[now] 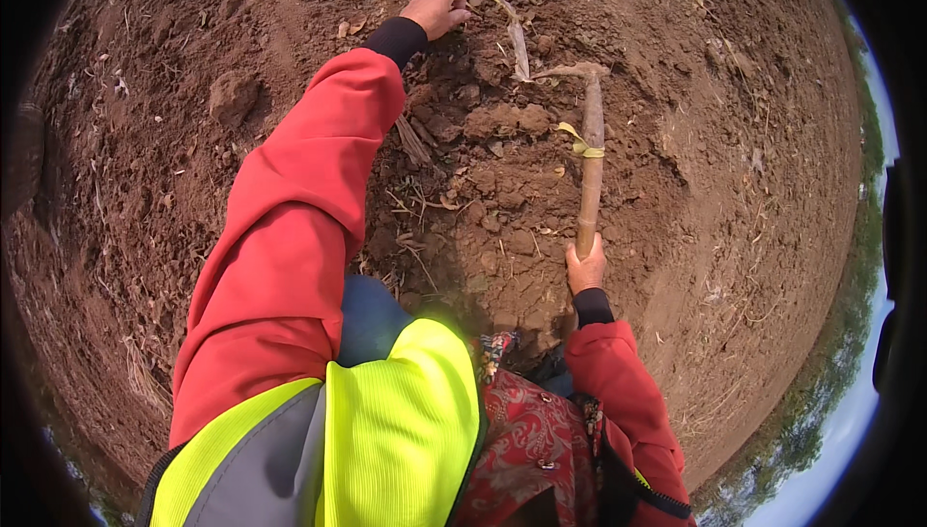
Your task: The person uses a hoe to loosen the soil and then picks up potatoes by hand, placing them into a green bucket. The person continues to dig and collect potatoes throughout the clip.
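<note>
My right hand (pixel 586 266) grips the wooden handle of a short hand hoe (pixel 592 179). A yellow-green strip (pixel 581 143) is tied around the upper handle. The hoe's soil-caked head (pixel 572 70) points left, its tip beside the lower end of a dry, pale plant stalk (pixel 518 49). Up ahead, my left hand (pixel 438 12) reaches down to the loosened soil, left of that stalk. Its fingers are curled, and whether anything is between them is hidden.
Crumbly brown soil (pixel 507 194) with clods and dry leaves spreads around me. A large clod (pixel 233 98) lies left of my left sleeve. Dry stalk stubble (pixel 413 141) sticks up near that forearm. My blue-clad knee (pixel 373 320) is below. Trees (pixel 833 382) line the right rim.
</note>
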`<state>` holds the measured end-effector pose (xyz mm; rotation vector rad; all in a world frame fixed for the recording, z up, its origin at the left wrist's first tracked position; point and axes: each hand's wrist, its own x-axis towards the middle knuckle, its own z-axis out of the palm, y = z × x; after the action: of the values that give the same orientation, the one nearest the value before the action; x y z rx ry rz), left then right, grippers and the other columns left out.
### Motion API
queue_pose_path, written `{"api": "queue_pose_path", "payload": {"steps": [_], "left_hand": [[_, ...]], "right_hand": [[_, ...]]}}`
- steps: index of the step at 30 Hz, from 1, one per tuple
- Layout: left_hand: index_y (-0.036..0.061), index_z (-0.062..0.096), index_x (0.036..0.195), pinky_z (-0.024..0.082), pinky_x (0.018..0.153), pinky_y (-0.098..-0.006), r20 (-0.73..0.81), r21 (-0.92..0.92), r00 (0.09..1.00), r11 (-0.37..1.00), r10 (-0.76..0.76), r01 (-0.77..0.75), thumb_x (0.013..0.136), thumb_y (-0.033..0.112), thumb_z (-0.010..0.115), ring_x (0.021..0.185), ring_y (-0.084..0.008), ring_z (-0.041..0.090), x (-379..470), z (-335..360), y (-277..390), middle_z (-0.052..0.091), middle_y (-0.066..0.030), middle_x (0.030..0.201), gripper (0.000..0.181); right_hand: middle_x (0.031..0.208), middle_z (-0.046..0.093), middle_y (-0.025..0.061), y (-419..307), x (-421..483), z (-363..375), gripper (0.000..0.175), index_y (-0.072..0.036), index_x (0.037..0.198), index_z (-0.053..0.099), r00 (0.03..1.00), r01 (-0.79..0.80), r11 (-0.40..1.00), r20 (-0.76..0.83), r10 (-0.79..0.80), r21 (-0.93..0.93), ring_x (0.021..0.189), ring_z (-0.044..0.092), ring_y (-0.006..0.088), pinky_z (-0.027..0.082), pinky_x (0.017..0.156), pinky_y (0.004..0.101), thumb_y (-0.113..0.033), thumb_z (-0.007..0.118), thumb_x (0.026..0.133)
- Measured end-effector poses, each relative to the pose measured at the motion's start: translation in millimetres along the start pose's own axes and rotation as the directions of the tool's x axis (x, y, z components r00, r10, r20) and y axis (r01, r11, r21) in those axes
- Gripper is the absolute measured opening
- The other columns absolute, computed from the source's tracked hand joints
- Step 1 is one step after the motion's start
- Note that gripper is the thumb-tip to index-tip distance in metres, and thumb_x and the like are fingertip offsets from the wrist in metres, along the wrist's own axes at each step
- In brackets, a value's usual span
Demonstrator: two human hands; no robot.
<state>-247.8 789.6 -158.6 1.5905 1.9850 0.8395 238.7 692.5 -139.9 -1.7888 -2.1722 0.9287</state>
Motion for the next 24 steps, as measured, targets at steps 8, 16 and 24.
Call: {"api": "queue_pose_path", "payload": {"steps": [8,16,24], "left_hand": [[0.0257,0.042,0.130,0.049,0.052,-0.0421,0.128,0.541,0.983,0.821,0.134,-0.183,0.090,0.018,0.043,0.065,-0.0306,0.063,34.4,11.2,27.3,0.064,-0.0149,0.078,0.041],[0.0097,0.069,0.099,0.053,0.070,-0.0383,0.226,0.715,0.929,0.697,-0.293,0.046,0.087,0.018,0.047,0.091,-0.0260,0.065,51.4,20.5,42.5,0.068,-0.0078,0.098,0.026],[0.0044,0.063,0.092,0.052,0.069,-0.0445,0.241,0.626,0.962,0.778,-0.130,-0.052,0.088,0.022,0.044,0.085,-0.0352,0.064,2.8,-19.6,19.7,0.066,-0.0175,0.086,0.026]], "right_hand": [[0.081,0.059,0.0170,1.3,1.1,-0.8,0.032,-0.005,0.101,0.049,0.999,-0.028,0.998,0.037,0.030,-0.061,0.078,0.060,0.0344,0.047,0.069,0.0403,-0.012,0.066,0.075],[0.083,0.059,0.0192,2.9,1.5,-0.4,0.032,-0.005,0.100,0.048,0.999,-0.034,0.998,0.024,0.035,-0.056,0.080,0.059,0.0375,0.046,0.069,0.0420,-0.011,0.066,0.074],[0.085,0.058,0.0189,-4.5,3.1,-2.4,0.029,-0.003,0.100,0.047,0.998,-0.037,0.999,0.044,0.039,-0.033,0.078,0.058,0.0349,0.046,0.071,0.0406,-0.009,0.063,0.077]]}}
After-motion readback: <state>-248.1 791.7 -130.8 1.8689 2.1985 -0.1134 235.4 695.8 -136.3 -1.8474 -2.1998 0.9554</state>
